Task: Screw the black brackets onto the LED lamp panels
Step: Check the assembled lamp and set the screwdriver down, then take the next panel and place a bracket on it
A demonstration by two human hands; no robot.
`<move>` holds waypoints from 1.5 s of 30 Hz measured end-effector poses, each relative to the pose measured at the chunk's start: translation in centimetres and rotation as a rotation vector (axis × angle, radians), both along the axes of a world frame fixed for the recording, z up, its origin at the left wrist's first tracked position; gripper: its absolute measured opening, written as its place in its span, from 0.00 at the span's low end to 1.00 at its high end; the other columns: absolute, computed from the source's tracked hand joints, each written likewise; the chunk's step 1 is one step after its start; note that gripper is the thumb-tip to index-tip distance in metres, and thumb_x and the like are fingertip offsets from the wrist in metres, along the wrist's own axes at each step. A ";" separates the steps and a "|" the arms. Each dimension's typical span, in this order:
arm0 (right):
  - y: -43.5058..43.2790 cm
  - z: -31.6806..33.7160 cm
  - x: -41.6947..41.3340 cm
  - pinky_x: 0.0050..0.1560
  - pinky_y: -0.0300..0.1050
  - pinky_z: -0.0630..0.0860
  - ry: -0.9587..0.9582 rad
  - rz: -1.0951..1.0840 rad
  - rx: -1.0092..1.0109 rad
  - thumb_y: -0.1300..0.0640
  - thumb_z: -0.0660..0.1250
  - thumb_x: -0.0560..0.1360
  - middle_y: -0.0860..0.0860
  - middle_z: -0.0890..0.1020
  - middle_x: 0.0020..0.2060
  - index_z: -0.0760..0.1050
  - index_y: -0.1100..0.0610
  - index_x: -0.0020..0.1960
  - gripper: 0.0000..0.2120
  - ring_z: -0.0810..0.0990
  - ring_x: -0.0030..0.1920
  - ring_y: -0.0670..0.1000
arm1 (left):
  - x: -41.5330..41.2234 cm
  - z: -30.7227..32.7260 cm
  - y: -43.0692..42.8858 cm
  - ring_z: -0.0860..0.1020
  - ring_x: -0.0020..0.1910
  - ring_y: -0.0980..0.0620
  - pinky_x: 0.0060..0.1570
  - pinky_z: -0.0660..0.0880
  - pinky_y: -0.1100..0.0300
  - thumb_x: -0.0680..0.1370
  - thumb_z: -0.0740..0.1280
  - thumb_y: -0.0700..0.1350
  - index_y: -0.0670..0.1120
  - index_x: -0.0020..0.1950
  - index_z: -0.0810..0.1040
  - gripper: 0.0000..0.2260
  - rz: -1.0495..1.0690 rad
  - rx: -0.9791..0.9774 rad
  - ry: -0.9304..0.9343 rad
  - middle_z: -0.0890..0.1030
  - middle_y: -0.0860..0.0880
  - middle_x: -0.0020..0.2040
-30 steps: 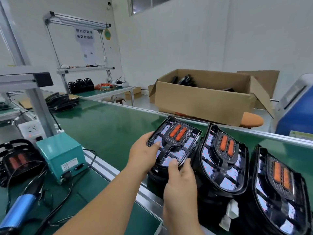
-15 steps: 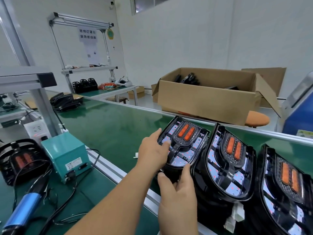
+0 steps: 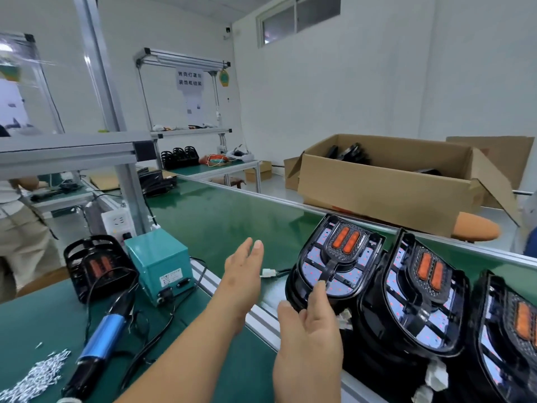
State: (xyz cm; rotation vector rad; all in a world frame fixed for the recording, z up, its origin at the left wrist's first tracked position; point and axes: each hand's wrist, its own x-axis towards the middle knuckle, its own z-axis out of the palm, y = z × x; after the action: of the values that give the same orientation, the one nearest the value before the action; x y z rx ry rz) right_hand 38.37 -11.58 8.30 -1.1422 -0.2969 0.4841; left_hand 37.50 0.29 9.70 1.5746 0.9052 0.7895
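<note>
Noting lamp panel lies lengthwise away from me, orange end far; my right hand, fingers straight, touches its black bracket; left hand flat, holding nothing

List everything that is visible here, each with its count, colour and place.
conveyor belt: one, green, across the middle.
lamp panels: three, black with orange centres, in a row on the belt, right.
fourth lamp panel: one, black, on the bench, left.
control box: one, teal, on the bench.
screwdriver: one, blue and black, lying on the bench.
screws: a pile, silver, bench's near left.
cardboard box: one, brown, behind the belt.
left hand: open, above the belt's edge, empty.
right hand: open, a fingertip on the leftmost panel.
</note>
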 end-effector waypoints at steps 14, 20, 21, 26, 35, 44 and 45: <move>10.3 0.6 -18.1 0.74 0.38 0.59 -0.285 0.622 -0.023 0.63 0.62 0.80 0.46 0.65 0.76 0.56 0.56 0.80 0.31 0.63 0.74 0.42 | -25.6 -0.6 3.7 0.65 0.74 0.53 0.75 0.61 0.45 0.83 0.55 0.60 0.55 0.77 0.64 0.22 0.507 0.015 -0.119 0.66 0.54 0.76; 12.8 0.3 -28.2 0.76 0.41 0.56 -0.351 0.877 -0.121 0.61 0.61 0.80 0.49 0.58 0.79 0.53 0.57 0.80 0.31 0.58 0.78 0.46 | -37.2 -2.3 2.3 0.65 0.74 0.52 0.75 0.62 0.43 0.82 0.54 0.62 0.56 0.77 0.64 0.24 0.743 -0.038 -0.126 0.66 0.55 0.76; 13.1 0.1 -29.7 0.75 0.41 0.56 -0.374 0.913 -0.139 0.61 0.61 0.80 0.49 0.58 0.79 0.54 0.57 0.80 0.32 0.57 0.78 0.47 | -38.8 -2.6 2.0 0.66 0.74 0.52 0.74 0.63 0.44 0.82 0.55 0.62 0.56 0.76 0.65 0.24 0.781 -0.043 -0.120 0.67 0.54 0.75; 14.0 -3.3 -35.6 0.73 0.41 0.57 -0.595 1.087 -0.285 0.57 0.61 0.81 0.52 0.61 0.79 0.56 0.58 0.80 0.30 0.60 0.78 0.50 | -45.6 -6.4 0.2 0.69 0.72 0.43 0.70 0.65 0.50 0.83 0.56 0.57 0.45 0.73 0.68 0.23 0.938 0.005 0.168 0.67 0.42 0.74; 14.1 -6.5 -36.9 0.71 0.44 0.68 -0.930 1.155 -0.352 0.57 0.59 0.80 0.52 0.74 0.71 0.63 0.55 0.78 0.26 0.74 0.66 0.49 | -53.1 -9.1 3.6 0.60 0.75 0.46 0.71 0.63 0.52 0.82 0.62 0.50 0.47 0.78 0.62 0.25 1.038 0.193 0.689 0.59 0.49 0.78; 15.1 -7.0 -36.4 0.71 0.32 0.62 -0.811 1.202 -0.333 0.55 0.58 0.81 0.43 0.67 0.74 0.62 0.52 0.78 0.25 0.66 0.72 0.40 | -58.1 -8.6 8.9 0.68 0.67 0.32 0.66 0.68 0.38 0.80 0.66 0.54 0.54 0.79 0.53 0.32 1.600 0.096 0.261 0.58 0.37 0.76; 15.1 -7.1 -36.4 0.71 0.32 0.62 -0.803 1.206 -0.329 0.55 0.58 0.81 0.42 0.67 0.74 0.62 0.51 0.78 0.25 0.66 0.72 0.39 | -58.8 -8.8 9.5 0.69 0.66 0.30 0.65 0.69 0.36 0.78 0.65 0.59 0.52 0.79 0.53 0.34 1.616 0.032 0.245 0.61 0.35 0.75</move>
State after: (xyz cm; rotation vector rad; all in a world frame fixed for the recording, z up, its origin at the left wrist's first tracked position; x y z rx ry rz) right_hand 2.00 3.54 1.20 -1.3545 -1.7067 1.1300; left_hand -21.31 9.76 0.92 0.6664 2.3754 1.6605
